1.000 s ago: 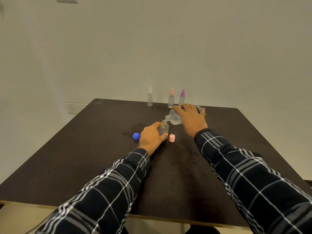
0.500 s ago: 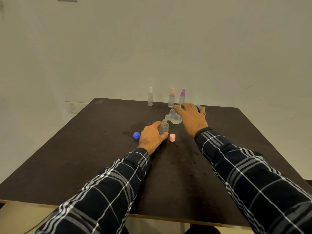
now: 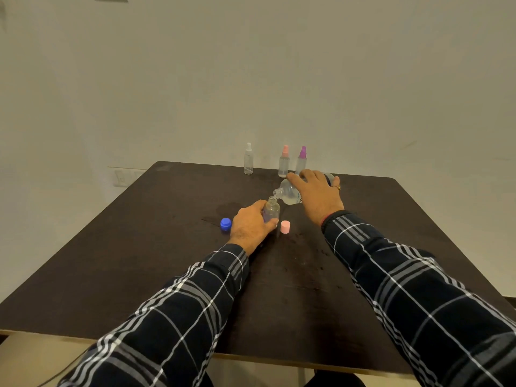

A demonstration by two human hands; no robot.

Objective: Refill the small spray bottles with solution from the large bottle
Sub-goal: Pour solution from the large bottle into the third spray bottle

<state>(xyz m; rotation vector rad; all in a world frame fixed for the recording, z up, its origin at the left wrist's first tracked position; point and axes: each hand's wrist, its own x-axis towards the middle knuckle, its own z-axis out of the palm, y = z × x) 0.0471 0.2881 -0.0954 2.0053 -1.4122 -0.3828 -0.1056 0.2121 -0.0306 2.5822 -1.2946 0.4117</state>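
Nothing moved: our L hand still grips the small clear plastic bottle, R hand wraps the big clear tipped bottle. Pouring prob. goes on.

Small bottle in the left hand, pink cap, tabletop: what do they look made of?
Small bottle: clear, glossy, likely plastic; the dark table shows through its wall. Glass not ruled out.
Pink cap: opaque plastic by the look, smooth, even colour.
Table: dark brown board, probably laminate or veneer, dull finish; a paler core shows along the near edge.
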